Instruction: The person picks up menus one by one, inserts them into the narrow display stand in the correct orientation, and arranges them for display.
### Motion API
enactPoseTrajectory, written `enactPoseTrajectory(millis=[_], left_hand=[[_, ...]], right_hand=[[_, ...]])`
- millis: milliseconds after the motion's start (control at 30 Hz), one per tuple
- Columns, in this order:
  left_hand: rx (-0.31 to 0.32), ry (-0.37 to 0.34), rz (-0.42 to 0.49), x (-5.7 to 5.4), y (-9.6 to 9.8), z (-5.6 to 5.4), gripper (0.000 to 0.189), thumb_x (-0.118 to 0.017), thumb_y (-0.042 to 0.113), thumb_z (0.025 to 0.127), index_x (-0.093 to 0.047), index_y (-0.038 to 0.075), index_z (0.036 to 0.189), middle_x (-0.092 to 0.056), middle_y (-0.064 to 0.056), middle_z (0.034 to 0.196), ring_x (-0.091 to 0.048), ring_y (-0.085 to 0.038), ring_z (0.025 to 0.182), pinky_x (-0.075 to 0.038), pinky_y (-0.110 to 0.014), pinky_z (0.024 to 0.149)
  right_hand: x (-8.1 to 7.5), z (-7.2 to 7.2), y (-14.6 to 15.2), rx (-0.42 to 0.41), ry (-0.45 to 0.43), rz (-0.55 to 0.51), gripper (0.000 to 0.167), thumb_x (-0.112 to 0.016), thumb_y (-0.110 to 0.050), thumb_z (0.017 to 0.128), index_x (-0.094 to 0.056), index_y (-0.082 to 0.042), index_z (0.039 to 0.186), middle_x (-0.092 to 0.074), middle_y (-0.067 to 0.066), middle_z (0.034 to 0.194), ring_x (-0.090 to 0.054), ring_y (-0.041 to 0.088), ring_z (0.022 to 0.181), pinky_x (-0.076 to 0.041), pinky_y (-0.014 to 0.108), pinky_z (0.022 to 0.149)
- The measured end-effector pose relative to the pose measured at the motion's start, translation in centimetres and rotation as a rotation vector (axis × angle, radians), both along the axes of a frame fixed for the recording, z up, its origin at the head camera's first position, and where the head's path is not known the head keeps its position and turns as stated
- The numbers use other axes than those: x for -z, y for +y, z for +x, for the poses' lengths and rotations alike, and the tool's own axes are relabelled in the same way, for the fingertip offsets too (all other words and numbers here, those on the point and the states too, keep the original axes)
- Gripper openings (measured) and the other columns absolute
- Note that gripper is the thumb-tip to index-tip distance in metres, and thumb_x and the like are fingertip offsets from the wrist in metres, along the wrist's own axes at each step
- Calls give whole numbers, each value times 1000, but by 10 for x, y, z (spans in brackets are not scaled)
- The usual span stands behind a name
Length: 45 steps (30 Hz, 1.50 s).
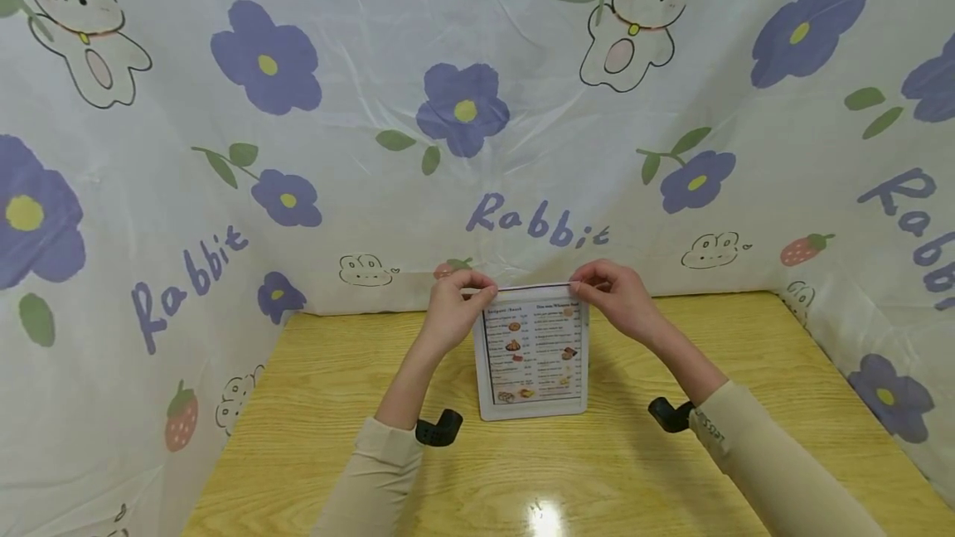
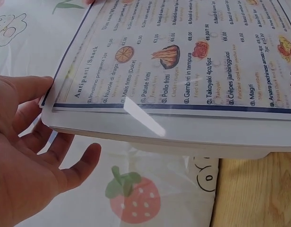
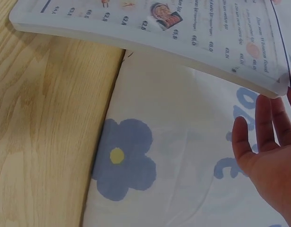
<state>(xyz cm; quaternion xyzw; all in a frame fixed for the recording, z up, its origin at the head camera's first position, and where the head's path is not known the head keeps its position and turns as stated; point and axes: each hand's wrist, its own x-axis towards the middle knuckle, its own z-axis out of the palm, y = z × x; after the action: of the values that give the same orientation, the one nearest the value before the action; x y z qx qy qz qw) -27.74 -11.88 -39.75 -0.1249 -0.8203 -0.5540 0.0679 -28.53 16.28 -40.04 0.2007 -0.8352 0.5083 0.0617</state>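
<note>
A printed menu sheet (image 1: 533, 355) with food pictures and prices sits in a white-rimmed menu stand (image 1: 533, 415), which is upright on the table. My left hand (image 1: 453, 309) pinches the sheet's top left corner, and the right hand (image 1: 615, 297) pinches the top right one. Between them the sheet's upper edge shows a little above the stand's rim. Seen from the left wrist, the left hand (image 2: 34, 146) has its other fingers spread around and behind the stand's corner. In the right wrist view, fingers of the right hand (image 3: 273, 161) reach behind the opposite corner.
The stand is on a yellow wood-grain table (image 1: 358, 379), close to its back edge. Behind and on both sides hangs a white cloth (image 1: 358, 123) printed with rabbits, purple flowers and strawberries. Black bands (image 1: 440, 428) are on both wrists.
</note>
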Motion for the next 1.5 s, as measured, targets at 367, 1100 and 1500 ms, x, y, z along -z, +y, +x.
enactPoseTrajectory(millis=[367, 1100, 1500], left_hand=[[-1, 32, -12, 4, 0, 5, 9, -71, 10, 97, -74, 3, 103, -67, -10, 102, -66, -26, 96, -56, -38, 78], [-19, 398, -146, 16, -5, 22, 7, -77, 1, 90, -80, 1, 97, -69, -8, 102, -64, -31, 109, -55, -44, 92], [-30, 513, -257, 26, -6, 34, 17, -77, 1, 90, -78, 1, 107, -67, -8, 105, -61, -26, 101, -55, -41, 82]], right_hand=[[0, 3, 1, 1, 25, 25, 8, -68, -7, 100, -71, -2, 105, -68, 11, 102, -66, 25, 85, -52, 33, 75], [13, 14, 1, 50, 280, 92, 6, -74, -6, 95, -78, -5, 100, -66, 6, 107, -64, 21, 91, -57, 40, 72], [35, 23, 4, 70, 522, 123, 22, -78, -3, 90, -79, -5, 111, -73, 8, 106, -69, 22, 88, -56, 37, 70]])
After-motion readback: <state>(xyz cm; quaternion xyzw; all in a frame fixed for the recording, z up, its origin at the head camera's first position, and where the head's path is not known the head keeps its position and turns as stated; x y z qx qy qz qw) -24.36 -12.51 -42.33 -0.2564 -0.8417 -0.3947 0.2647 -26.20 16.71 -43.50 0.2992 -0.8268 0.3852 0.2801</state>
